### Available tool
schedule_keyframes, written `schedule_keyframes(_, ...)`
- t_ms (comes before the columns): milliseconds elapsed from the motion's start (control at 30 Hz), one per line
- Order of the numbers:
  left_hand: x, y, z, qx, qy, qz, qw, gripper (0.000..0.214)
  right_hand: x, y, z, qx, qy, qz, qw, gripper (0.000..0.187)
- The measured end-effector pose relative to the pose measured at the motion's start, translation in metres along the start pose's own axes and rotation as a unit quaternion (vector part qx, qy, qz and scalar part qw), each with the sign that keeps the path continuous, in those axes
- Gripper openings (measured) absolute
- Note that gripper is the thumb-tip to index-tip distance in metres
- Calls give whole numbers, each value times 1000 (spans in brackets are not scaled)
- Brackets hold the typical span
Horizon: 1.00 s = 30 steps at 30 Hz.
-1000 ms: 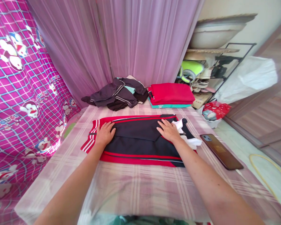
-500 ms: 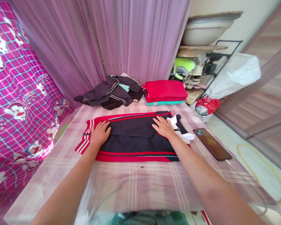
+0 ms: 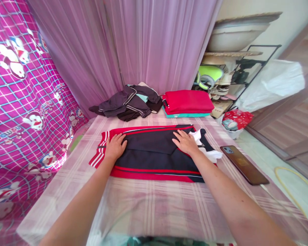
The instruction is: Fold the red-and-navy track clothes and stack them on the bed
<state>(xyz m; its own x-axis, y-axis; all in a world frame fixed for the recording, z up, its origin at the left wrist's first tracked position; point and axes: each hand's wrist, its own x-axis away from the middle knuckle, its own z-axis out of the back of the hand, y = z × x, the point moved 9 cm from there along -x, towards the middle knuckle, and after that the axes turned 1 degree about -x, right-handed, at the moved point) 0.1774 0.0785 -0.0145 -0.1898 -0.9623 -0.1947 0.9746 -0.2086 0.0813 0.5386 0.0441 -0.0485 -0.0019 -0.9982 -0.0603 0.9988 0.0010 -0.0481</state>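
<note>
Left hand [image 3: 115, 147] and right hand [image 3: 187, 141] lay flat, fingers unclenched. Beneath, mid-frame, was one oblong, smooth-fabric, black-and-red garment [image 3: 151, 160].

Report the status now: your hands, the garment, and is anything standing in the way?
Left hand and right hand open, palms down on garment. Garment folded, lying flat. No obstruction seen; phone lies apart, to its right.

Lilac curtains [image 3: 143, 41] hung at the back and a magenta cartoon-print fabric [image 3: 34, 119] at the left. A phone [image 3: 245, 165] lay on the plaid cloth [image 3: 156, 208], a white cable [image 3: 265, 188] at its near end. A pale basin [image 3: 238, 37] sat above shoes [image 3: 220, 90], near a red plastic bag [image 3: 238, 119].
</note>
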Motion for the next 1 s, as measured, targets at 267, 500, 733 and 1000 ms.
schedule_keyframes(267,1,2,-1,9,-5,-6,1000,50,1,0,1,5,4,2,1000,58)
schedule_keyframes(500,1,2,-1,12,-12,-1,1000,51,1,1,1,6,5,1,1000,58)
schedule_keyframes(733,2,2,-1,23,-16,8,1000,50,2,2,-1,5,4,3,1000,58)
schedule_keyframes(1000,3,2,-1,27,-18,10,999,49,0,5,-6,7,11,9,1000,59)
